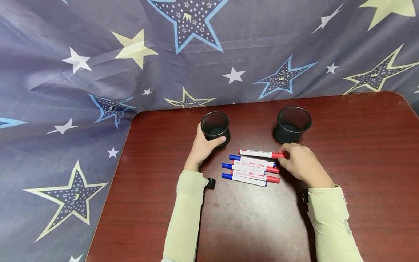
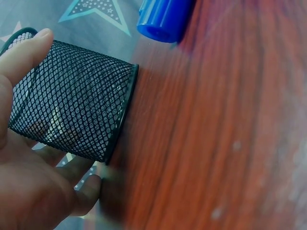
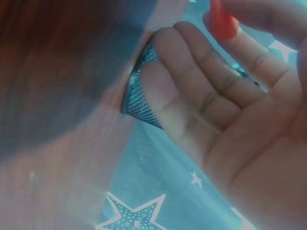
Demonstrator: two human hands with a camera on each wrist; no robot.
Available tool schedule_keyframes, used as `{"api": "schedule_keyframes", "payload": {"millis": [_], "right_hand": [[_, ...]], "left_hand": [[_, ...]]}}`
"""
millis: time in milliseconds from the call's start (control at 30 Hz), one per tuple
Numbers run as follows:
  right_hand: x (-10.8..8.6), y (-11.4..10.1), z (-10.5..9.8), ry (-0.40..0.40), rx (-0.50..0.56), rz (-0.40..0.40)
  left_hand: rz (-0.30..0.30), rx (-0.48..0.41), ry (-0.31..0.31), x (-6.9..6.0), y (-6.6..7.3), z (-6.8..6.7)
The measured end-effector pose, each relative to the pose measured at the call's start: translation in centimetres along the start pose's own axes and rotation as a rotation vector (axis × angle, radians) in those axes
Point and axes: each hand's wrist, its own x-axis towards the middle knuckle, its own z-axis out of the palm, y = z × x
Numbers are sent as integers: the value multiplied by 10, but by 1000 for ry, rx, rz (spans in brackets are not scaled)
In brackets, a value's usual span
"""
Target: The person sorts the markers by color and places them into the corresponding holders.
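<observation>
My left hand (image 1: pixel 200 148) grips a black mesh pen cup (image 1: pixel 214 127), its thumb across the near side. In the left wrist view the mesh cup (image 2: pixel 76 96) sits between thumb and curled fingers. With thumb and forefinger, my right hand (image 1: pixel 302 163) pinches the red cap end of a whiteboard marker (image 1: pixel 256 153). The red tip (image 3: pixel 223 21) shows between those fingers in the right wrist view. This marker is the farthest of a row of red and blue markers (image 1: pixel 250 173) lying side by side. A second mesh pen cup (image 1: pixel 292 125) stands just beyond my right hand.
The reddish-brown wooden table (image 1: pixel 157 145) meets a grey star-patterned cloth (image 1: pixel 98 43) along its back and left edges. A small black object (image 1: pixel 211 183) shows beside my left sleeve. In the left wrist view a blue marker end (image 2: pixel 163 21) lies near the cup.
</observation>
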Motion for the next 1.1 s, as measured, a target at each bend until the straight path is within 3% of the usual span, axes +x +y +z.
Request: {"api": "schedule_keyframes", "payload": {"millis": [300, 733, 1100], "right_hand": [[-4, -11, -7, 45, 77, -50], [-9, -34, -14, 139, 204, -59], [-14, -39, -18, 257, 234, -66]], "left_hand": [[54, 8, 29, 1, -3, 3], [50, 22, 39, 0, -2, 3], [46, 14, 36, 0, -5, 2]]}}
